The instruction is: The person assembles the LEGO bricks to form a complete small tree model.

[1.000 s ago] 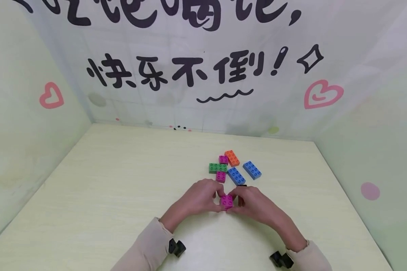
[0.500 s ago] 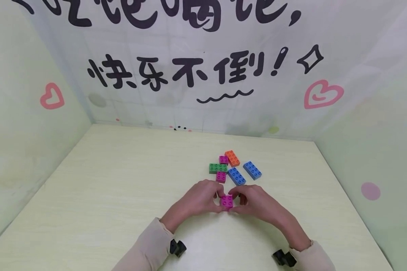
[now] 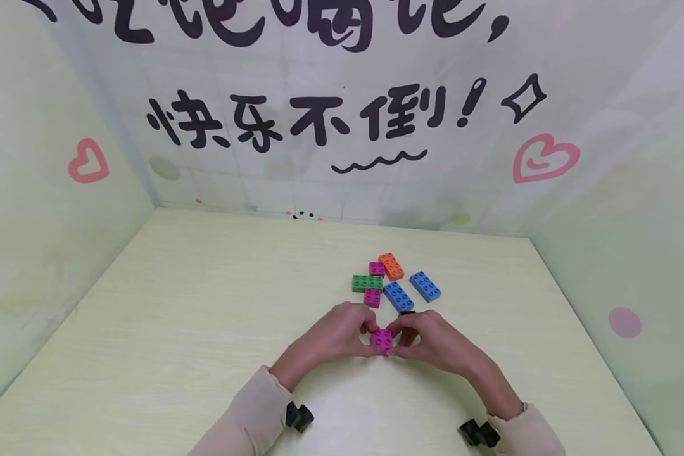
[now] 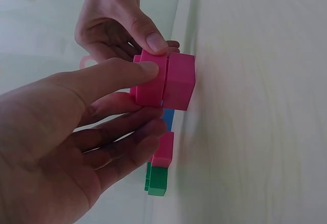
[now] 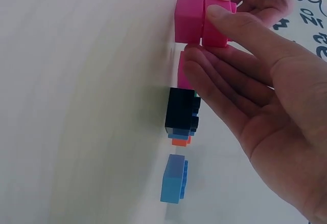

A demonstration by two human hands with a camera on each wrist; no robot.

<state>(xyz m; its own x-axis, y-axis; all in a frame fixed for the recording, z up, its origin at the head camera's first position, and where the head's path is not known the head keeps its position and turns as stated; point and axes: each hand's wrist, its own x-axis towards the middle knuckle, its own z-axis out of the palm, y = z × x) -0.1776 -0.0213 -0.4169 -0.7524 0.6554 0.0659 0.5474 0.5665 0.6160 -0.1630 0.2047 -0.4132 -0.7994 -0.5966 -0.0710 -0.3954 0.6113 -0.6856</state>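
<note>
Left hand (image 3: pixel 337 332), right hand (image 3: pixel 436 339) pinch upper pink brick (image 4: pixel 152 92) between them. Lower brick (image 4: pixel 179 83) beneath, plain only in wrist views. Black brick (image 5: pixel 180 110) clear from right wrist, mostly hidden from head.

Far wall (image 3: pixel 251 183) is carrying black lettering: lower line (image 3: pixel 320 123) is reading "快乐不倒!", star outline (image 3: pixel 524 98) sitting to its right, wavy line (image 3: pixel 380 159) running underneath. Upper line (image 3: pixel 342 28) is showing "吃饱喝饱,", tops being cut off. Right wrist view is catching sideways fragments (image 5: pixel 309 15).
</note>
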